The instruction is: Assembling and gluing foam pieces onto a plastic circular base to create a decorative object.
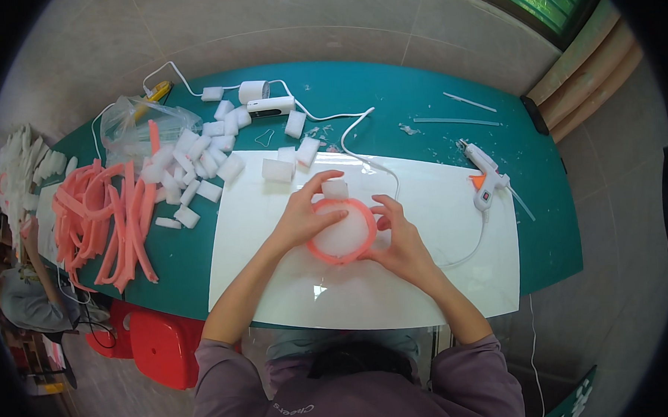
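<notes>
A pink foam ring [341, 260] with a white round middle [343, 236] lies on the glossy white board [278, 289] before me. At its far edge a small white foam block [335, 189] stands against the rim. My left hand [304, 216] grips the ring's left and far side, its thumb over the rim and its index finger at the far side of the block. Round the right side of the ring curve the fingers of my right hand [401, 244], thumb near the front edge.
Loose white foam blocks [209, 165] and pink foam strips [130, 225] crowd the left of the green table [551, 229]. A white glue gun [485, 176] with a cord lies right. Glue sticks [457, 122] are behind it. Red stools [161, 350] and another person [28, 296] are at left.
</notes>
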Demonstrator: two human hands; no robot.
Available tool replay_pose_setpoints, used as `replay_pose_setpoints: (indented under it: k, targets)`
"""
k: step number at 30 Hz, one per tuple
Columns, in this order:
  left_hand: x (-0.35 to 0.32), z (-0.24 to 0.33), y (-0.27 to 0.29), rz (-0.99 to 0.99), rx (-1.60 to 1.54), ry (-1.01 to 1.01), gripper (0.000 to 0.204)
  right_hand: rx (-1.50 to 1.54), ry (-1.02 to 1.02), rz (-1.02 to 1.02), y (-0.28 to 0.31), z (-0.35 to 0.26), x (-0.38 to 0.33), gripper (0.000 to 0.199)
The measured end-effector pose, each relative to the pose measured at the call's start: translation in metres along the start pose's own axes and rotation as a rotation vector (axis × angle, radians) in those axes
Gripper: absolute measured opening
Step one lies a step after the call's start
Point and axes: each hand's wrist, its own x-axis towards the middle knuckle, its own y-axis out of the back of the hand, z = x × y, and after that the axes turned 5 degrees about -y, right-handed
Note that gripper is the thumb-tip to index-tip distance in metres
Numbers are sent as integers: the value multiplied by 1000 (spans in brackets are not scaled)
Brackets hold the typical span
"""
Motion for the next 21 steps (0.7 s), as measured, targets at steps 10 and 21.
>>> replay_pose_setpoints:
  k: [10,21]
  targets:
    - [-2,17,-3,156,-222,126,58,85,278,181,-3,10,4,72]
    - [-2,19,-2,144,-217,106,64,96,276,190,-5,11,6,69]
